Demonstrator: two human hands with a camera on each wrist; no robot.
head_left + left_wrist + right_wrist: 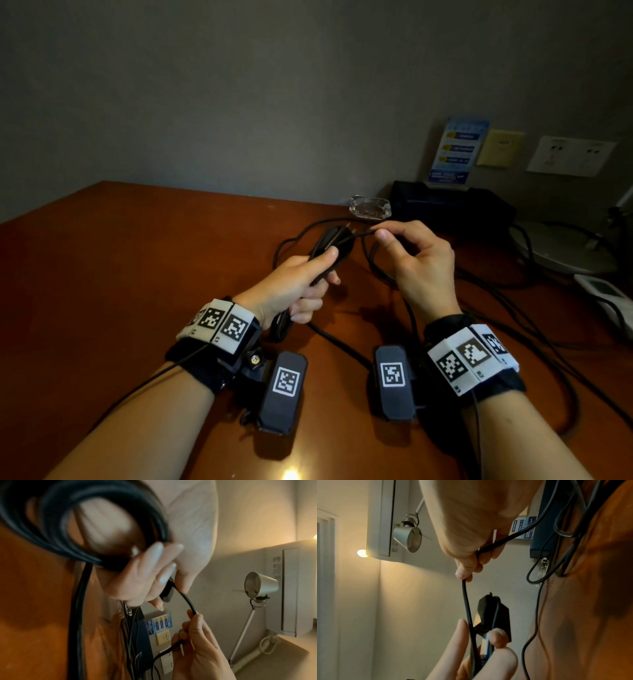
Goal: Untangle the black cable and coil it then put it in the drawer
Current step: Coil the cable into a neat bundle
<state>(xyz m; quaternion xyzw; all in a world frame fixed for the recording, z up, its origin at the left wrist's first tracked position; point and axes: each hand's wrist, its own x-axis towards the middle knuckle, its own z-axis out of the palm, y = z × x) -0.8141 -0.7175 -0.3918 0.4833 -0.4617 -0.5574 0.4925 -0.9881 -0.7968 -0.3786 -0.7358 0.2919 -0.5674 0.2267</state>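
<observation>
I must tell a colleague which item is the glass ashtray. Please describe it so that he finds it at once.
Start at the brown table and look to its back edge by the wall. The ashtray sits there, just left of the black box, beyond the right hand. It is the only clear glass thing among dark cables.

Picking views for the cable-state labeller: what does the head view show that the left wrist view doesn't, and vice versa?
Head only: the wooden table, loose cable runs trailing across it at the right, the glass ashtray, and both wrist rigs.

Left wrist only: the coil's separate loops gathered in the left hand, the plug at its fingertips, and a desk lamp.

Both: the left hand gripping the coiled black cable, the right hand pinching the free strand beside it, and the blue sign on the wall.
</observation>
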